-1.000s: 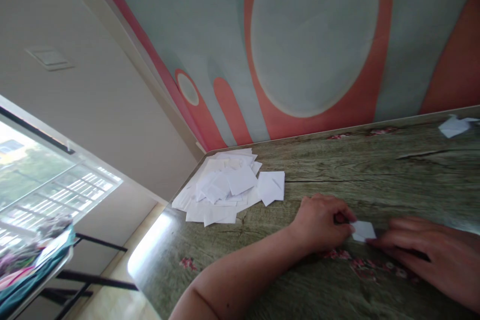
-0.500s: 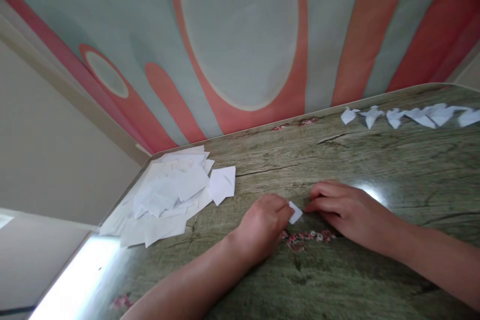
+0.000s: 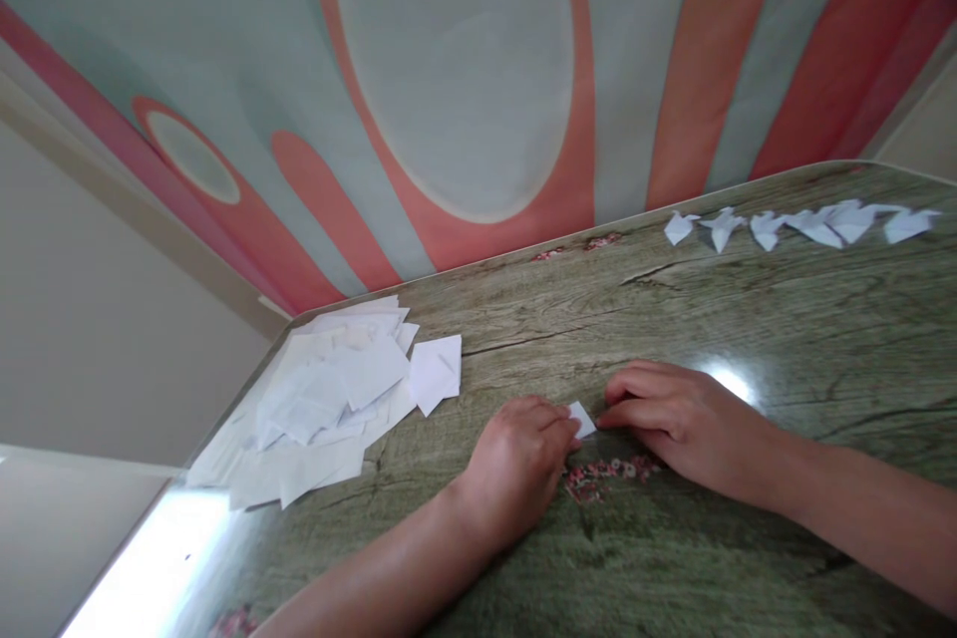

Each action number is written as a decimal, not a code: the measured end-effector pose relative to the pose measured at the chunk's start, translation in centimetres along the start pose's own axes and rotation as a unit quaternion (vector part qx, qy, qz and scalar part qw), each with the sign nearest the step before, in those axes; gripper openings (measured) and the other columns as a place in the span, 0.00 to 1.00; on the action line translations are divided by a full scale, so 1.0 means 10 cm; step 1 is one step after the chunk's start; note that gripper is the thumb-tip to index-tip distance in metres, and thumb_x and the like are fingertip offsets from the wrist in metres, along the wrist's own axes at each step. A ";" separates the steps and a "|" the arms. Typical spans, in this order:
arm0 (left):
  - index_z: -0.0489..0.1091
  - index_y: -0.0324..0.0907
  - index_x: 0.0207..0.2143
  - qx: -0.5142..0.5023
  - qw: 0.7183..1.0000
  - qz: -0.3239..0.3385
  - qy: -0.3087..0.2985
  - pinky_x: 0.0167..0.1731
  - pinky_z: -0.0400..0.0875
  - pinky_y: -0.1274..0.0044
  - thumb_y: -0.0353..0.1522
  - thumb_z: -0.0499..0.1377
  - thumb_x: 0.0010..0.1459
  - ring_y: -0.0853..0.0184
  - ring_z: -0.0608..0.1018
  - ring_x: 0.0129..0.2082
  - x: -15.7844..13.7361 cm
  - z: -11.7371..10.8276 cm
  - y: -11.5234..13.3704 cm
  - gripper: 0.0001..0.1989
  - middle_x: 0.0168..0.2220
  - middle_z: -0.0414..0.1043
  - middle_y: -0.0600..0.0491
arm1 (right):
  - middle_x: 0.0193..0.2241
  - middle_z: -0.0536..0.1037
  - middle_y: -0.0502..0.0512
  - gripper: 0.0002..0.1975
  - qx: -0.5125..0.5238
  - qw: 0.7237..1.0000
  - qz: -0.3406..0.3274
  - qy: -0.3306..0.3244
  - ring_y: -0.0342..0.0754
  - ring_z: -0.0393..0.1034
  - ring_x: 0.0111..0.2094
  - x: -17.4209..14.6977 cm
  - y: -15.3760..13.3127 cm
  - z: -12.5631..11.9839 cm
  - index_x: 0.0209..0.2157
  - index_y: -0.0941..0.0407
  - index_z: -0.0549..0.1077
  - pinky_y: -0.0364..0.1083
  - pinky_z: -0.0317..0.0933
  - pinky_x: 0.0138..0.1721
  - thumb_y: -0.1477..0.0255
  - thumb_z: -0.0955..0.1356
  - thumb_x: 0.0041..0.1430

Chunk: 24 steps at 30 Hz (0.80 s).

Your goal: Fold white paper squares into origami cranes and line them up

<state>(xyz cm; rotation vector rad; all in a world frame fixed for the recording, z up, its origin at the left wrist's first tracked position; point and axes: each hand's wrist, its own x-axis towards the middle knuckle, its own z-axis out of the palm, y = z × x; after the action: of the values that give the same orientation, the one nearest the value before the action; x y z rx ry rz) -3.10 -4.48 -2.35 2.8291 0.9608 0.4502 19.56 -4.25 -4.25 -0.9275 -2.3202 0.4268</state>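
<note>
A small white piece of folded paper (image 3: 581, 418) lies low over the wood-patterned table between my hands. My left hand (image 3: 523, 454) is closed, its fingers and thumb pinching the paper's left side and hiding part of it. From the other side, my right hand (image 3: 673, 419) has its thumb and forefinger together at the paper's right corner. Its remaining fingers are curled, and the exact grip there is too small to make out.
Loose white paper sheets (image 3: 321, 399) are heaped at the table's left, a separate paper piece (image 3: 436, 374) beside them. Several folded paper birds (image 3: 767, 229) stand in a row at the back right. A patterned wall covering (image 3: 464, 80) rises behind the table (image 3: 523, 319).
The view has shifted slightly, moving the scene a little left. My right fingertips now meet the paper's corner, where a narrow gap showed before.
</note>
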 end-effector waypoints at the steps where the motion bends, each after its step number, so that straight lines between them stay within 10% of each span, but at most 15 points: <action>1: 0.73 0.37 0.42 -0.002 1.000 0.003 0.006 0.43 0.73 0.69 0.27 0.56 0.60 0.63 0.77 0.39 0.00 0.00 0.00 0.09 0.41 0.77 0.48 | 0.31 0.74 0.53 0.15 -0.004 1.000 -0.002 -0.005 0.47 0.67 0.35 0.00 0.00 0.00 0.34 0.52 0.79 0.47 0.61 0.36 0.79 0.61 0.62; 24: 0.71 0.38 0.40 -0.062 0.997 0.025 0.028 0.43 0.73 0.70 0.29 0.54 0.62 0.64 0.78 0.39 0.08 0.03 0.00 0.08 0.37 0.78 0.49 | 0.30 0.72 0.53 0.11 -0.005 0.999 0.024 -0.036 0.48 0.65 0.35 0.04 -0.02 0.01 0.30 0.56 0.73 0.47 0.58 0.37 0.75 0.62 0.64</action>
<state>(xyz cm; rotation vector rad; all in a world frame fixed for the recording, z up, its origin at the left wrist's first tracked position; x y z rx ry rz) -2.41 -3.96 -2.45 2.7477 0.8413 0.5782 19.16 -4.08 -4.03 -0.9897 -2.3708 0.4753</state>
